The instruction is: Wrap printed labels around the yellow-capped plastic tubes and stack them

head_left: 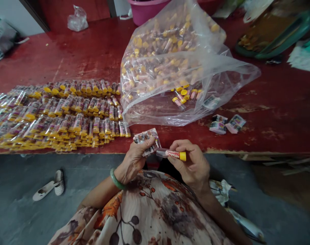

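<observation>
Above my lap, at the front edge of the red table (pixel 262 134), my left hand (pixel 135 156) pinches a stack of small printed cards (pixel 147 137) under its thumb. My right hand (pixel 192 161) grips a clear tube with a yellow cap (pixel 171 154), its fingers round the capped end. Red and white contents show inside the tube, which lies nearly level. Its clear end points left and meets the cards or the left fingertips; I cannot tell which. Two more stacks of printed cards (pixel 218 124) lie on the table to the right.
A large clear plastic bag (pixel 155 112) full of yellow-capped tubes lies open toward me. Rows of stacked tubes (pixel 78 124) cover the table's left side. Behind stand a pink tub (pixel 147 12) and a green-rimmed container (pixel 279 41). Shoes (pixel 44 190) lie on the floor.
</observation>
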Demonstrator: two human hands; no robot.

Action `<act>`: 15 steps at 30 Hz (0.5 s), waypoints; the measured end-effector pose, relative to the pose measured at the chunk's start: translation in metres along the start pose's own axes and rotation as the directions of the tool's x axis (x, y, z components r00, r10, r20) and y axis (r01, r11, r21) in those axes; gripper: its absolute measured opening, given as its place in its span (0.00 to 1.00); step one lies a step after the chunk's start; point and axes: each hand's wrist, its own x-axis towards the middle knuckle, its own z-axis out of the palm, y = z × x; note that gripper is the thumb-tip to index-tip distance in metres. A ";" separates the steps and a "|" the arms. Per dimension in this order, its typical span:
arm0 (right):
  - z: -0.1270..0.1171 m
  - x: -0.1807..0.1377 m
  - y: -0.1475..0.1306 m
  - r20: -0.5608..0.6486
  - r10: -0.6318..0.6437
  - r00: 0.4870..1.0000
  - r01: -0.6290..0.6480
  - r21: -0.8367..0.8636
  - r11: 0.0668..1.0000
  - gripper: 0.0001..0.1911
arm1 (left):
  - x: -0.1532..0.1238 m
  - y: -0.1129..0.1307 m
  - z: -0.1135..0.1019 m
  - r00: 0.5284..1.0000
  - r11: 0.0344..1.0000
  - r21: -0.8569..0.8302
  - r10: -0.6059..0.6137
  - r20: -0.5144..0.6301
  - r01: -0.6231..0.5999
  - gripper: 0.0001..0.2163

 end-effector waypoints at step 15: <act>0.027 -0.017 0.016 -0.128 -0.338 0.932 0.267 -0.386 0.883 0.17 | -0.006 -0.003 -0.005 1.000 1.000 0.003 0.019 0.008 -0.019 0.16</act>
